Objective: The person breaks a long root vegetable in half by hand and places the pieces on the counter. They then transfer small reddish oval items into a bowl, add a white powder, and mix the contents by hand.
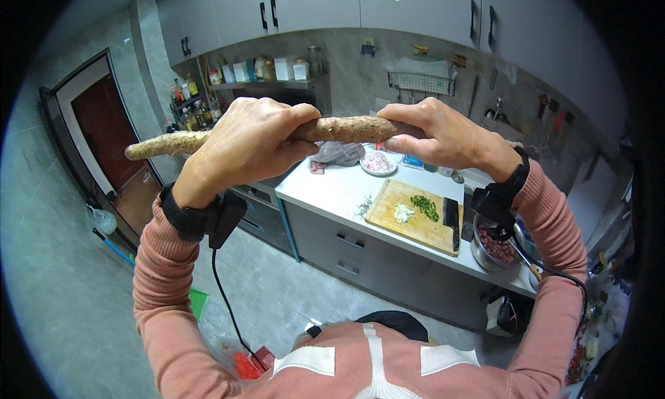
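Observation:
A long, pale brown yam (353, 129) is held up level in front of me at about chest height or higher. My left hand (253, 139) wraps round it, with a long stretch sticking out to the left past the wrist. Around its right end, my right hand (436, 132) is closed, fingers on top and thumb below. Between the two hands a short length of rough, hairy skin shows. The yam's far right tip is partly hidden by the right hand.
Beyond my hands stands a white counter (325, 198) with a wooden cutting board (395, 226) bearing chopped green pieces, white pieces and a cleaver (451, 222). Near it are a plate of pale chopped food (379, 162) and a metal pot (493, 250) of reddish pieces. Grey cabinets (415, 11) hang above.

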`<state>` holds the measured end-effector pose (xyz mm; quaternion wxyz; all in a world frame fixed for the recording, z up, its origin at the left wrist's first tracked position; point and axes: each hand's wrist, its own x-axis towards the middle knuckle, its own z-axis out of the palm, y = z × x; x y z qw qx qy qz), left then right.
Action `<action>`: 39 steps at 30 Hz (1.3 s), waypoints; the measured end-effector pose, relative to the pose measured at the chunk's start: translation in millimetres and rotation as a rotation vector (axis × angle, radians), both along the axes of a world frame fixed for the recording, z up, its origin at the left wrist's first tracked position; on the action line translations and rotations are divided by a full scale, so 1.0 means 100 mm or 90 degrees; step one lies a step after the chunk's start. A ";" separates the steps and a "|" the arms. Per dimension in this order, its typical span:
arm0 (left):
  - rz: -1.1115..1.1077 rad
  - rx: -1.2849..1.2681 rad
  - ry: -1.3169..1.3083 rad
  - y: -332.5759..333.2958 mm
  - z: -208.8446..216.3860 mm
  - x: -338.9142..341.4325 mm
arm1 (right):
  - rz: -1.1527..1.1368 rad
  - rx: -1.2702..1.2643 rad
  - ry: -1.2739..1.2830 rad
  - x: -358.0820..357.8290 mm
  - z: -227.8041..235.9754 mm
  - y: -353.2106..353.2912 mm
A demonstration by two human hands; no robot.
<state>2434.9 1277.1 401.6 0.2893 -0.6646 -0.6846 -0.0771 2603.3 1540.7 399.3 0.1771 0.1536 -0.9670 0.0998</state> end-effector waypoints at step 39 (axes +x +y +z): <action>0.028 0.065 -0.007 -0.11 0.14 0.14 | -0.016 -0.022 0.004 0.13 0.31 0.09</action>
